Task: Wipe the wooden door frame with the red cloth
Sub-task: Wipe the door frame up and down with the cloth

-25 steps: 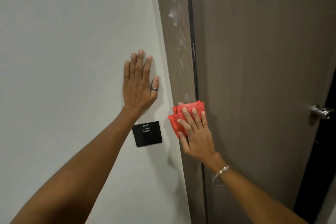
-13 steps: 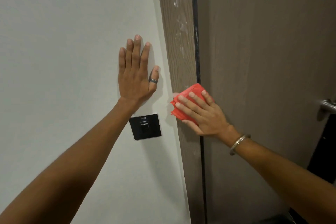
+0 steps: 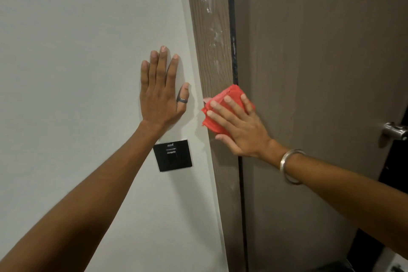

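The wooden door frame [image 3: 212, 35] runs upright through the middle of the view, with white smears on its upper part. A folded red cloth [image 3: 217, 107] lies flat against the frame at mid height. My right hand [image 3: 239, 127] presses on the cloth with fingers spread, a metal bangle on its wrist. My left hand [image 3: 161, 93] rests flat on the white wall to the left of the frame, fingers apart, a dark ring on the thumb, holding nothing.
A black wall switch plate [image 3: 172, 157] sits just below my left hand. The brown door [image 3: 320, 73] fills the right side, with a metal handle [image 3: 395, 131] at the right edge. A dark gap shows past the door's lower right edge.
My right hand has turned from pointing up to pointing up-left and slid the red cloth a little higher on the frame. My left hand stays flat on the wall.
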The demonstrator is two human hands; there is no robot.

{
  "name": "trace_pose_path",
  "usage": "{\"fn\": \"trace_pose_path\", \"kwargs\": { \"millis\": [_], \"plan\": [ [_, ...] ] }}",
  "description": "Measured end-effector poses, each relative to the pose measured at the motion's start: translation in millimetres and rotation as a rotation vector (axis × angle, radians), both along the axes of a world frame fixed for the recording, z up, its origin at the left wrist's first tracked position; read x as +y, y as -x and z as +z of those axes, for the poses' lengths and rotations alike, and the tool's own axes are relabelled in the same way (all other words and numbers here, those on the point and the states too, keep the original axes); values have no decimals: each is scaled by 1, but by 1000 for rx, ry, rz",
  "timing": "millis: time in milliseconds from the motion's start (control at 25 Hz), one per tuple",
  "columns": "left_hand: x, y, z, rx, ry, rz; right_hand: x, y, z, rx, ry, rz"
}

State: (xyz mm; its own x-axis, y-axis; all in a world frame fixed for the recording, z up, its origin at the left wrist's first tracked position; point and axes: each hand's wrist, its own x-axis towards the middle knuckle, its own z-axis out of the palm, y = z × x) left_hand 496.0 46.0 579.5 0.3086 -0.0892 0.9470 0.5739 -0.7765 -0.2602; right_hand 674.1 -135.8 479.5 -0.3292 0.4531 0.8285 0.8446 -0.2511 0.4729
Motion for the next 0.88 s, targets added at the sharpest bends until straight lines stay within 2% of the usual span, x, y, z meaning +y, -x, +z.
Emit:
{"fn": "trace_pose_path", "kwargs": {
  "millis": [80,160,280,360,520,680,760,880],
  "plan": [
    [0,0,0,0,1,15,1,11,-29,-2,76,-13],
    [-2,1,0,-6,7,23,-12,3,-47,-143,208,-26],
    [-4,2,0,11,16,28,-25,-13,-31,-388,367,-10],
    [-6,1,0,0,8,38,-20,-20,0,-436,397,52],
    [-4,0,0,-41,-21,34,5,-2,12,-95,98,35],
    [-3,-5,-4,-80,8,20,26,35,-67,241,-127,13],
    [-4,-6,-13,-79,11,50,21,50,-123,358,-159,-31],
    [-5,-6,-23,-78,24,47,-1,70,-219,411,-26,-137]
  ]
}}
